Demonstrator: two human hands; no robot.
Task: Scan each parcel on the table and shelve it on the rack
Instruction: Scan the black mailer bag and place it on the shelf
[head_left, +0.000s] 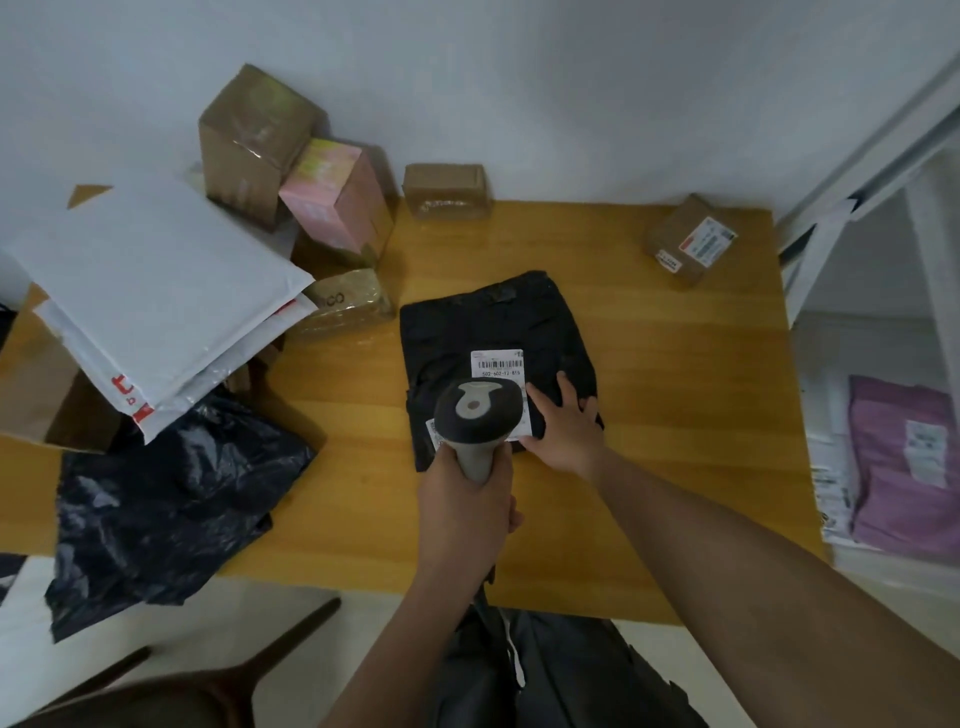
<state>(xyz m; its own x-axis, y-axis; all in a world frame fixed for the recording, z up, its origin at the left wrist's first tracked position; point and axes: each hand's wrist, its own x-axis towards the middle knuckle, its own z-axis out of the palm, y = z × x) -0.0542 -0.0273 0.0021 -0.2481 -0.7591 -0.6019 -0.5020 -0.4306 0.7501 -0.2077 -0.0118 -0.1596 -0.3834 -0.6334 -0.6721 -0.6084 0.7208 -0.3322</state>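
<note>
A wooden table (675, 415) stands against the wall. A flat black parcel (498, 332) with a white label (497, 364) lies in the middle of it. A small brown box (688, 240) sits near the far right corner. Another brown box (448, 191) sits at the back. On the left there is a pile: white padded envelopes (150, 291), a tall brown box (254, 145), a pink box (332, 192) and a crumpled black bag (166, 499).

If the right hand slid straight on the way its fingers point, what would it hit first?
Likely the white barcode label on the black parcel, just beyond the right hand, which already rests flat on that parcel; past it, bare table. Depth is hard to judge.
</note>
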